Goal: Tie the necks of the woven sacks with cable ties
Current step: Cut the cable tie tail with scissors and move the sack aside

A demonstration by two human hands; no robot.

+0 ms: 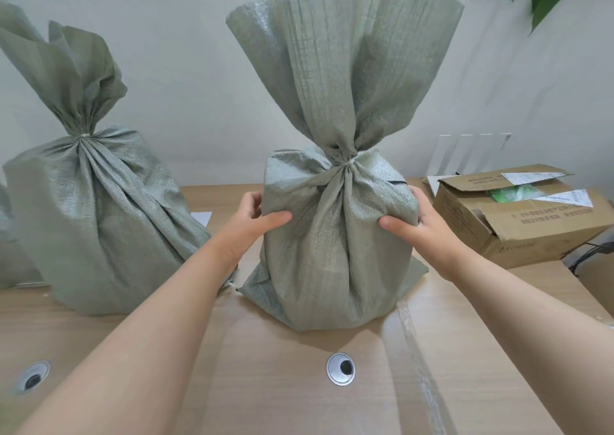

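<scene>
A grey-green woven sack (335,245) stands upright in the middle of the wooden table (265,384). A pale cable tie (347,162) cinches its neck, and the loose top fans out above. My left hand (252,218) grips the sack's left side and my right hand (418,222) grips its right side, thumbs on the front. A second sack (96,215) stands to the left, its neck also bound with a pale tie (84,134).
An open cardboard box (518,215) with paper labels sits at the right, near the table's edge. Two round cable grommets (340,368) (33,376) are set in the tabletop. A white wall stands behind. The edge of another sack (6,235) shows at far left.
</scene>
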